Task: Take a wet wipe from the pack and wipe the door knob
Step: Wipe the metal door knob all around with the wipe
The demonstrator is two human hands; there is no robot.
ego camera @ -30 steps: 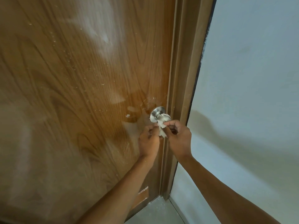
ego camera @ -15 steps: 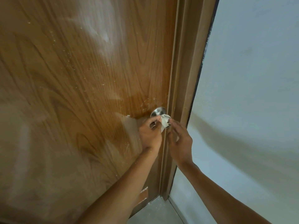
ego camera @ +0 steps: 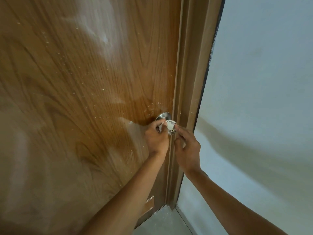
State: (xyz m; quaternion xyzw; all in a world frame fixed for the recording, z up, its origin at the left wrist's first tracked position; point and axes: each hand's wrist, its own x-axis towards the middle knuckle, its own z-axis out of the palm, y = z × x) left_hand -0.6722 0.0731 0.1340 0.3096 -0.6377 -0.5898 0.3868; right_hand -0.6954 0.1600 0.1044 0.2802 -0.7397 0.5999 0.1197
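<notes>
Head view: a wood-grain door [ego camera: 76, 99] fills the left, with its brown frame [ego camera: 189, 82] beside a pale wall [ego camera: 262, 73]. The metal door knob [ego camera: 164, 116] sits at the door's right edge, just beside the frame; only its round base plate shows clearly. A white wet wipe [ego camera: 170, 126] is bunched over the front of the knob. Left hand [ego camera: 156, 139] is raised to the knob from below, fingers [ego camera: 158, 123] closed narrow on the wipe's left side, pinching it against the knob. Right hand [ego camera: 187, 148] is just beside the wipe, fingers loosely spread, 1 fingertip touching its right edge, gripping nothing. Pale specks dot the door near the knob. Grey floor [ego camera: 162, 223] shows at the bottom.
</notes>
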